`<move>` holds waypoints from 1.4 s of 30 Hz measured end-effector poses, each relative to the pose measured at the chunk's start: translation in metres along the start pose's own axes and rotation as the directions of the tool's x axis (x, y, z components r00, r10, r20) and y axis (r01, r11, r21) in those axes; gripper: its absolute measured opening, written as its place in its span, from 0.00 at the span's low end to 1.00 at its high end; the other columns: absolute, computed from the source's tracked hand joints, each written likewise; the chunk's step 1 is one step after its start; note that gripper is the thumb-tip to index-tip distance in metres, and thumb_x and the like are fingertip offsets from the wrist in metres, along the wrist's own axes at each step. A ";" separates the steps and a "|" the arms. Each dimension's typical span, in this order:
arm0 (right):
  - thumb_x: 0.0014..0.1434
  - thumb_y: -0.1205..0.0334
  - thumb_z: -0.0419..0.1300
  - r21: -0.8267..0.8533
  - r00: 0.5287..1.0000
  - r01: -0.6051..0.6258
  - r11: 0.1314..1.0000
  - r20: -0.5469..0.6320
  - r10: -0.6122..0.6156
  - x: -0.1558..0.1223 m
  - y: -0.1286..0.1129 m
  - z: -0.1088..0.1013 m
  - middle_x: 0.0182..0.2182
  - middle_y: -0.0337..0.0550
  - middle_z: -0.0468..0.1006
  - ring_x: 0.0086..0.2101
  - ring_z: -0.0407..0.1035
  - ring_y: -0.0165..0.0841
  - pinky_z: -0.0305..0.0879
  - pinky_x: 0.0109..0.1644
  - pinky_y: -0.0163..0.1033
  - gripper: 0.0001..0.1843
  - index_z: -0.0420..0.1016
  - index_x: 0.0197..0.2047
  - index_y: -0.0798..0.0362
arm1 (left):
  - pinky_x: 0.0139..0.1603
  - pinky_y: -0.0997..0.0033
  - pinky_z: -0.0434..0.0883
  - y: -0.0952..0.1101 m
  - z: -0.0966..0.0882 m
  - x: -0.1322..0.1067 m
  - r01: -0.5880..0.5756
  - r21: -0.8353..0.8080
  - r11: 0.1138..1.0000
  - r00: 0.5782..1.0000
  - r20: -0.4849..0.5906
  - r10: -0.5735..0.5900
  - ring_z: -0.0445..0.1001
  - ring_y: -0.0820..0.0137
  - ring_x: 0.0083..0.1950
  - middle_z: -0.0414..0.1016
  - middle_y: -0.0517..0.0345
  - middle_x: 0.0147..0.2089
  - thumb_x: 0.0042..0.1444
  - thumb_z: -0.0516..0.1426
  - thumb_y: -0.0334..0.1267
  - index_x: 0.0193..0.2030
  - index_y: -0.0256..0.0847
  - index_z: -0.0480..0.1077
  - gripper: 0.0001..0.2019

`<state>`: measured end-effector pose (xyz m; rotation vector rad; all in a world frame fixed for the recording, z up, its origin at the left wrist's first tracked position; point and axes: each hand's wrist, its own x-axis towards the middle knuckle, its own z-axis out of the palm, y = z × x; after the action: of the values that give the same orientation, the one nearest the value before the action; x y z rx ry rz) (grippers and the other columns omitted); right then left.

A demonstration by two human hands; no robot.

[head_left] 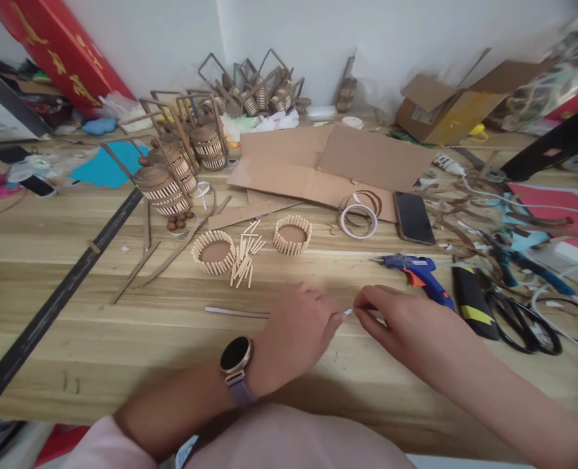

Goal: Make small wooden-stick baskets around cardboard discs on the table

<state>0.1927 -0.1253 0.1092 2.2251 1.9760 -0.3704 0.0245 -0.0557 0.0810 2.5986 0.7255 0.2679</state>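
Observation:
A narrow flat strip [240,313], white at its left end and brownish further along, lies across the table and runs under my left hand [296,339]. That hand, with a watch [236,355] on its wrist, is closed on the strip near the thumb. My right hand [391,319] pinches the strip's white right end between thumb and fingertips, close to the left thumb. Beyond the hands stand two rings of small wooden sticks, the left ring [214,253] and the right ring [293,236], with loose sticks [244,260] between them.
A blue glue gun [418,270] lies to the right, near a phone [414,218] and tape rolls [358,220]. Cardboard sheets [289,163] lie behind. Finished stick-covered buckets [162,189] stand back left. Cables [523,326] and brown strips clutter the right side.

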 end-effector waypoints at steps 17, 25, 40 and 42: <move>0.70 0.58 0.45 -0.047 0.829 0.290 0.956 -0.487 -0.275 -0.009 -0.006 0.026 0.22 0.38 0.74 0.19 0.73 0.36 0.52 0.19 0.39 0.18 0.68 0.30 0.49 | 0.38 0.62 0.65 0.004 0.006 0.002 0.080 0.004 0.997 0.997 0.011 -0.080 0.73 0.61 0.36 0.76 0.53 0.32 0.63 0.51 0.37 0.32 0.39 0.71 0.11; 0.69 0.60 0.50 0.234 0.786 0.360 0.903 -0.598 -0.158 -0.018 -0.013 0.026 0.25 0.37 0.75 0.22 0.73 0.30 0.65 0.23 0.35 0.13 0.69 0.33 0.50 | 0.38 0.65 0.63 0.004 0.003 -0.003 0.053 -0.173 0.984 0.983 -0.166 -0.083 0.70 0.66 0.36 0.72 0.59 0.29 0.57 0.54 0.31 0.28 0.40 0.66 0.07; 0.67 0.60 0.56 0.365 0.695 0.303 0.880 -0.717 0.058 -0.038 -0.013 0.040 0.30 0.38 0.77 0.24 0.73 0.29 0.68 0.25 0.32 0.04 0.71 0.40 0.47 | 0.42 0.66 0.65 -0.003 -0.031 -0.019 0.031 -0.424 0.905 0.799 -0.534 -0.278 0.71 0.68 0.36 0.73 0.60 0.29 0.59 0.51 0.30 0.27 0.41 0.68 0.10; 0.68 0.56 0.53 0.295 0.687 0.231 0.927 -0.724 0.059 -0.035 -0.005 0.045 0.30 0.40 0.77 0.23 0.73 0.30 0.68 0.25 0.33 0.08 0.71 0.40 0.48 | 0.40 0.68 0.66 -0.010 -0.041 -0.021 0.107 -0.447 0.888 0.761 -0.538 -0.363 0.72 0.69 0.37 0.74 0.59 0.32 0.62 0.51 0.31 0.29 0.41 0.69 0.11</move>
<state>0.1801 -0.1699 0.0754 2.8289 2.5691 0.2238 -0.0099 -0.0448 0.1116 1.9852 1.0802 1.0932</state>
